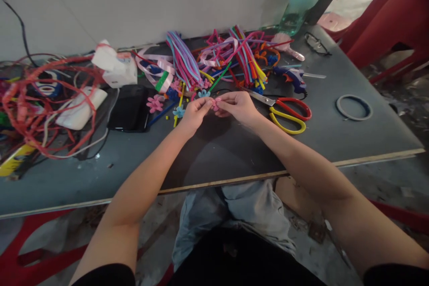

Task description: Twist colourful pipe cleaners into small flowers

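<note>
Between my two hands, over the table's middle, is a small pink pipe-cleaner piece (215,105), partly covered by my fingers. My left hand (196,114) pinches it from the left, thumb against fingertips. From the right, my right hand (239,106) is closed on the same piece. Just left of my hands lie a pink pipe-cleaner flower (155,104) and a light blue flower (178,112). Another blue flower (203,94) sits right behind my fingers. Scissors (290,114) with a red and a yellow handle rest beside my right wrist.
Bundles of coloured pipe cleaners (186,60) lie at the back. A glue gun (291,78), a tape roll (354,107) and a green bottle (303,0) are on the right. Leftward are a black phone (129,108), a tissue pack (119,69) and tangled red strips (20,98).
</note>
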